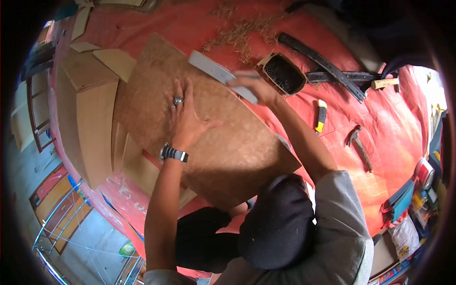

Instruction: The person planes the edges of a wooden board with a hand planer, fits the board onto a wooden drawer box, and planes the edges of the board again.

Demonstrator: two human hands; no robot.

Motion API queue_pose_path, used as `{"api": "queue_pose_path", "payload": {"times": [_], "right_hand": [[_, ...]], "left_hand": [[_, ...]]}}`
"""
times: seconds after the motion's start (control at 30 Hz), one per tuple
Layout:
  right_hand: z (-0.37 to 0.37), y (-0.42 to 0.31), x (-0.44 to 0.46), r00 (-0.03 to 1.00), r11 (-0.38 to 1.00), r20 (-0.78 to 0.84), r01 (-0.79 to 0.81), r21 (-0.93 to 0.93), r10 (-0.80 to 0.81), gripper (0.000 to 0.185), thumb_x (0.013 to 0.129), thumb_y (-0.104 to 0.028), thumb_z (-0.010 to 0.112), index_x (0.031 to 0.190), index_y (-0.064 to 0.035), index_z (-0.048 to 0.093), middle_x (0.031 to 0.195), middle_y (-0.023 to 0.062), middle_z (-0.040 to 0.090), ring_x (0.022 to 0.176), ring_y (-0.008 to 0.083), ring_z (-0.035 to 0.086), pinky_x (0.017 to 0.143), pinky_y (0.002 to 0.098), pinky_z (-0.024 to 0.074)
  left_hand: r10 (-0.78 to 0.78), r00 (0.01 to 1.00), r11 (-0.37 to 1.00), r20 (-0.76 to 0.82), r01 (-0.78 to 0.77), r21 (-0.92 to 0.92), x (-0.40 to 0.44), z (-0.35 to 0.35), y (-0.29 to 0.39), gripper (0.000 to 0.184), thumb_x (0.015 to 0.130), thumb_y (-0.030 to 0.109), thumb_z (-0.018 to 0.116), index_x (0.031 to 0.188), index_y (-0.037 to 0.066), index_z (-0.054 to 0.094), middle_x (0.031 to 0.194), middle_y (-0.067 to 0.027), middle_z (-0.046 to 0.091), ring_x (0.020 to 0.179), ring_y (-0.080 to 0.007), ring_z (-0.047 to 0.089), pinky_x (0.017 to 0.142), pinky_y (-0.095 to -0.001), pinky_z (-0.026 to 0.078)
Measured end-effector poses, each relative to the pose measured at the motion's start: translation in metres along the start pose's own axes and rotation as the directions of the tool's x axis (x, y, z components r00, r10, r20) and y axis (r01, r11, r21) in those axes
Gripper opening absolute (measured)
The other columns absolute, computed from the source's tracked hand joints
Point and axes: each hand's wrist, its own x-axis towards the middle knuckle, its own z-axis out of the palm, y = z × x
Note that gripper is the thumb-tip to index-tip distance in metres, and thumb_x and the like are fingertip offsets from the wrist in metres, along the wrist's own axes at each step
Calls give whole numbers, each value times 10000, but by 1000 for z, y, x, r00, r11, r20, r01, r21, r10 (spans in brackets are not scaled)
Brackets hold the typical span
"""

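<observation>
A large brown wooden board (228, 137) lies slanted in front of me. My left hand (186, 118), with a ring and a wristwatch, presses flat on it with fingers spread. Along the board's upper right edge runs a long pale grey bar (211, 67). My right hand (256, 89) is closed around the bar's lower part and is slightly blurred. Just beyond that hand stands a small open box (261, 65) of dark nails or screws.
Black metal rails (327, 66), a yellow-and-black utility knife (321, 116) and a claw hammer (359, 145) lie on the red sheet (394, 128) at right. Wood shavings (242, 35) are scattered at the top. Wooden panels (95, 123) stand at left. A dark cap (278, 223) covers the bottom.
</observation>
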Motion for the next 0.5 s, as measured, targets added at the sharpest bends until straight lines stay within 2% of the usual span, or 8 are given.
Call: {"api": "queue_pose_path", "payload": {"times": [0.03,0.07,0.1,0.17,0.2,0.3,0.33,0.5], "right_hand": [[-13,16,-20,994,995,46,97,5,-97,227,917,-218,780,1058,-41,762,955,2,717,872,89,647,775,277,520],[-27,35,-48,997,997,20,70,-37,-69,277,909,-208,776,1114,-22,770,1072,28,725,1017,126,655,912,293,511],[-64,77,-80,997,985,-19,69,-157,-73,377,898,-199,770,1225,-15,738,1152,49,719,1078,145,647,964,294,494],[-65,84,-138,997,991,-41,58,-124,-64,613,879,-185,762,1447,-9,613,1335,89,669,1204,180,613,1065,303,453],[-43,52,-166,999,998,-24,48,31,-47,747,870,-181,759,1557,-10,519,1438,110,626,1269,194,586,1114,311,430],[-64,68,-200,998,998,-1,-62,-15,62,885,858,-200,762,1633,-7,383,1477,127,601,1298,194,562,1135,329,414],[-68,70,-197,999,996,17,-48,-75,50,874,866,-225,755,1625,10,392,1458,113,612,1277,193,573,1116,326,425],[-25,43,-44,972,968,88,226,-109,-217,810,898,-268,735,1611,-22,441,1368,80,654,1137,144,618,1040,301,466]], "left_hand": [[-1,1000,1000,2,1,1,0,0,-1,1542,538,540,1001,1715,159,81,1763,-247,37,1581,-565,68,1271,-642,212],[-6,1000,1000,4,6,6,0,0,-2,1540,538,542,1000,1715,160,83,1765,-240,33,1581,-564,70,1272,-640,212],[-18,1000,1000,9,18,17,-1,-1,-3,1538,539,532,1003,1715,162,83,1767,-234,30,1581,-564,72,1271,-644,212],[-37,999,999,21,36,37,-1,-2,1,1533,542,512,1008,1716,168,84,1770,-223,25,1581,-563,75,1267,-653,213],[-25,1000,999,9,25,25,0,-1,1,1532,541,512,1008,1716,170,85,1770,-223,26,1580,-565,76,1262,-663,213],[-16,1000,1000,10,16,-2,-4,3,-2,1535,534,519,1007,1716,178,89,1771,-222,33,1578,-570,78,1252,-683,212],[-27,1000,1000,15,27,-5,-3,2,-1,1538,529,528,1005,1716,182,91,1770,-222,38,1577,-572,78,1252,-683,211],[1,1000,1000,-2,-1,25,-3,2,-1,1575,500,563,1000,1710,135,90,1752,-274,67,1583,-541,124,1266,-627,229]]}}
